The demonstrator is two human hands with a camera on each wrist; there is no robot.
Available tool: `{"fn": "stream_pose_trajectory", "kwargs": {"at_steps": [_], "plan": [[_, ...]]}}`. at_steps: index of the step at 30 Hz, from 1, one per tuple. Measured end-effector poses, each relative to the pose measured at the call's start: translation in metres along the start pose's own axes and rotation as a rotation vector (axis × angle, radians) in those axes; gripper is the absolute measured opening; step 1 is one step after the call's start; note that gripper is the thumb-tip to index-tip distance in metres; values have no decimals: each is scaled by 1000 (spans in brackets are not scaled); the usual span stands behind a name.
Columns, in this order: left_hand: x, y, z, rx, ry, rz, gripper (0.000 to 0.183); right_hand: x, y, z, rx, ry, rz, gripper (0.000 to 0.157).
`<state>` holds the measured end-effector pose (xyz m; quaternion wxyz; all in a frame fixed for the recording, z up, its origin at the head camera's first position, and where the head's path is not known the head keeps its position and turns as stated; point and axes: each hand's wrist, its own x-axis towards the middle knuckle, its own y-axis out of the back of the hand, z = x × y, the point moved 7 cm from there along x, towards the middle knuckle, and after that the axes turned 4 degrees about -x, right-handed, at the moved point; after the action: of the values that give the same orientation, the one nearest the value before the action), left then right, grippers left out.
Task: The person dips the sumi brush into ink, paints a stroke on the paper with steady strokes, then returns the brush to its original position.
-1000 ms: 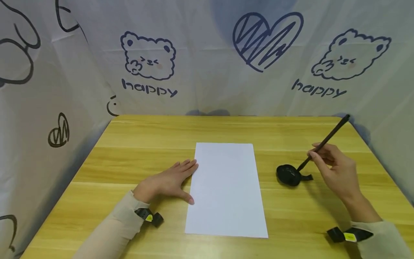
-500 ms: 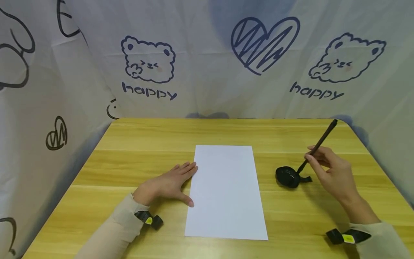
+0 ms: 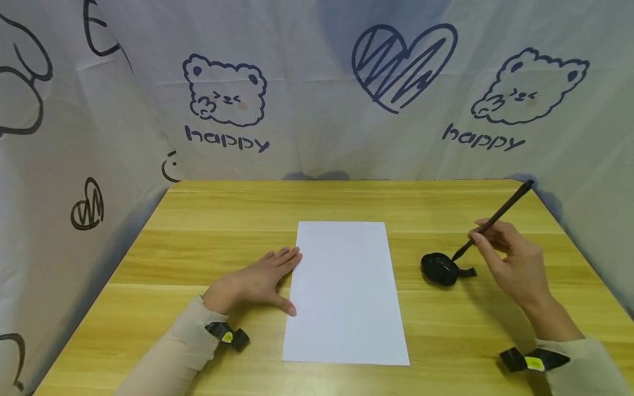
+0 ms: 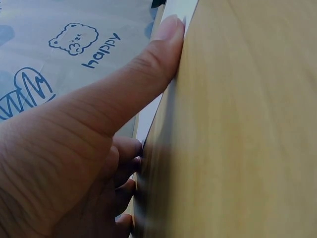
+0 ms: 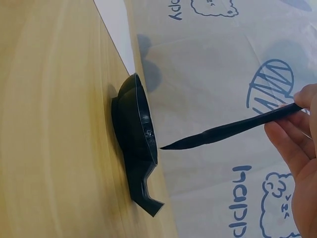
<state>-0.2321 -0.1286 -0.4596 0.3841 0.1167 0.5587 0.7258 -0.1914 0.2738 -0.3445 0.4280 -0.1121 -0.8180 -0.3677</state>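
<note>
A sheet of white paper (image 3: 346, 297) lies upright in the middle of the wooden table. My left hand (image 3: 257, 283) rests flat at its left edge, fingers spread, with thumb and fingertips on the paper's margin. On the right, my right hand (image 3: 517, 264) pinches a dark writing brush (image 5: 237, 128) between thumb and fingers. The brush slants up to the right, its pointed black tip close to the rim of a small black ink dish (image 3: 440, 269). That dish has a stubby curved handle and a glossy inside, seen side-on in the right wrist view (image 5: 133, 129).
The yellow wood-grain table (image 3: 223, 209) runs back to a white cloth backdrop (image 3: 317, 99) printed with bears, hearts and the word happy. Another cloth side (image 3: 44, 165) hangs at the left. Each wrist wears a small black strapped camera.
The brush has come slightly up off the dish, its tip now near the rim, and its top end has tilted back to the right. The left hand stays on the paper.
</note>
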Motion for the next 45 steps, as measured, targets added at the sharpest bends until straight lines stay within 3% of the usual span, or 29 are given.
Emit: {"fn": "stream_pose_trajectory", "kwargs": {"at_steps": [27, 45], "plan": [[-2, 2, 3, -4, -6, 6, 115, -4, -8, 7, -47, -41, -106, 36], [-1, 0, 1, -4, 5, 8, 116, -3, -7, 3, -50, -15, -97, 35]]}}
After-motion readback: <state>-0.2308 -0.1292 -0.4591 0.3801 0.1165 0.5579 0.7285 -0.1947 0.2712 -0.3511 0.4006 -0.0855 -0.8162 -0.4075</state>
